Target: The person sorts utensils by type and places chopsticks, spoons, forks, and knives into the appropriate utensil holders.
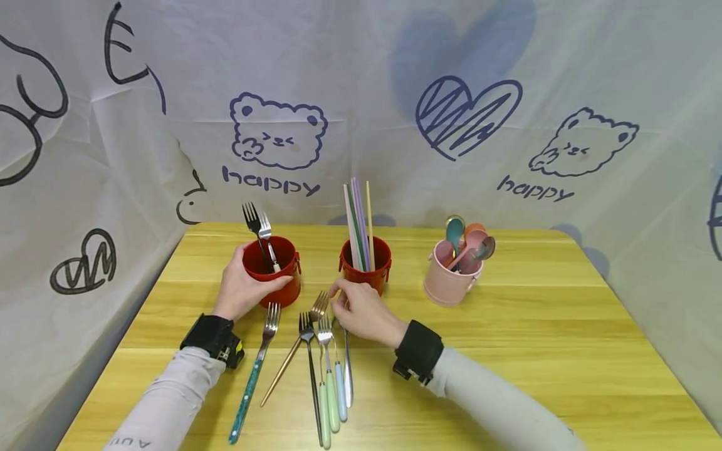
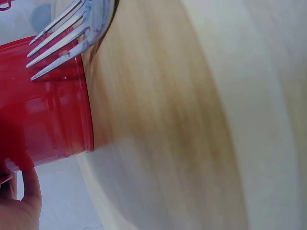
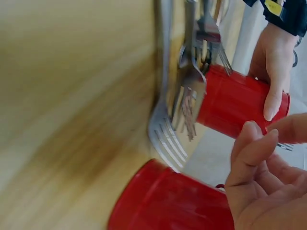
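Observation:
My left hand [image 1: 244, 289] grips the left red bucket [image 1: 289, 289], thumb across its near side and fingers on its far left. A black fork [image 1: 251, 218] and a silver fork with a pale handle [image 1: 265, 225] stand inside it. Over the fork heads, just before the middle red bucket [image 1: 365, 277], hovers my right hand [image 1: 363, 311]. Its fingers are loosely bent, and the right wrist view shows nothing between them. Below lie a gold fork [image 1: 290, 363], a black fork [image 1: 311, 376], a green-handled fork [image 1: 333, 401], a blue-handled one [image 1: 341, 391] and a silver fork [image 3: 165, 129].
Colored chopsticks [image 1: 359, 232] stand in the middle bucket. A pink bucket [image 1: 445, 285] of several spoons [image 1: 475, 239] is to the right. One fork with a teal handle [image 1: 246, 398] lies apart at left. White cloth [image 1: 361, 75] hangs behind the wooden table [image 1: 541, 351].

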`<state>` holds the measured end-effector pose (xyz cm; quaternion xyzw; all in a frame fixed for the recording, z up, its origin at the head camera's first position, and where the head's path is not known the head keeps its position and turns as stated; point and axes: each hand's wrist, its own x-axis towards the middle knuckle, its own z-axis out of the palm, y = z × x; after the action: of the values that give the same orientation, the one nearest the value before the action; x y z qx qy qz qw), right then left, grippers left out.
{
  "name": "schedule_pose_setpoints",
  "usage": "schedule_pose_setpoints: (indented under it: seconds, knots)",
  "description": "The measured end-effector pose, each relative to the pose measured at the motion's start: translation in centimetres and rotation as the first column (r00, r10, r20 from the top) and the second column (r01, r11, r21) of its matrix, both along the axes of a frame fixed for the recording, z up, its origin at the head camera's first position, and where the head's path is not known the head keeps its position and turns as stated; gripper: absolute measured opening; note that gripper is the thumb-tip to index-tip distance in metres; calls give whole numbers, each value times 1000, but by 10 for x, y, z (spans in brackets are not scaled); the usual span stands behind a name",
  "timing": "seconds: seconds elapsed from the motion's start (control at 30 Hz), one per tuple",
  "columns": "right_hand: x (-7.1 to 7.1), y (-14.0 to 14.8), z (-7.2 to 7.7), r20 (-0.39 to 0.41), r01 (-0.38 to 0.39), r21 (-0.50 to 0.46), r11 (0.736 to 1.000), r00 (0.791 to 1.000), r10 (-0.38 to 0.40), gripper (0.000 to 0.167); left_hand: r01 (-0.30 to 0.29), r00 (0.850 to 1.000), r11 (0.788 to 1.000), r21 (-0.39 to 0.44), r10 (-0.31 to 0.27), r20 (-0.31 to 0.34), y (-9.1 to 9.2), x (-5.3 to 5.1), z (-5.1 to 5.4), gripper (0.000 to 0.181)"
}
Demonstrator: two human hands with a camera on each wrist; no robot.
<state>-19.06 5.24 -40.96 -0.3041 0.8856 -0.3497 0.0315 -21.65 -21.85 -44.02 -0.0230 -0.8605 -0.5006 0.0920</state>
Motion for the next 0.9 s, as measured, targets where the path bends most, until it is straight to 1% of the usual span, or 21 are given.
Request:
schedule_pose_setpoints:
  seconds: [0.07, 0.2, 0.33, 0.47, 0.6, 0.73, 0.9]
  knots:
    - [4, 6, -3, 17, -15, 34, 999, 1000, 14, 18, 1, 1000, 1000, 0, -1, 2, 0, 0, 0, 93]
    - [11, 14, -8, 85, -60, 98, 993, 995, 51, 18, 2, 1000, 1000, 4, -2, 4, 1, 0, -1, 93]
    - [16, 17, -13, 117, -101, 153, 983, 990, 83, 16, -7, 1000, 1000, 5, 7, 0, 1, 0, -1, 92]
    - [20, 18, -17, 147, -109, 191, 975, 986, 81, 12, -8, 1000, 1000, -3, 8, -6, 1, 0, 0, 93]
    - [23, 19, -18, 190, -110, 204, 973, 979, 71, 10, -1, 1000, 1000, -3, 1, 1, 0, 0, 1, 93]
    - [25, 19, -18, 200, -119, 222, 968, 977, 74, 7, 3, 1000, 1000, -3, -3, 2, 1, 0, 1, 92]
    - [27, 17, -22, 193, -146, 279, 949, 977, 93, 5, 5, 1000, 1000, -2, -5, 4, 1, 0, 1, 92]
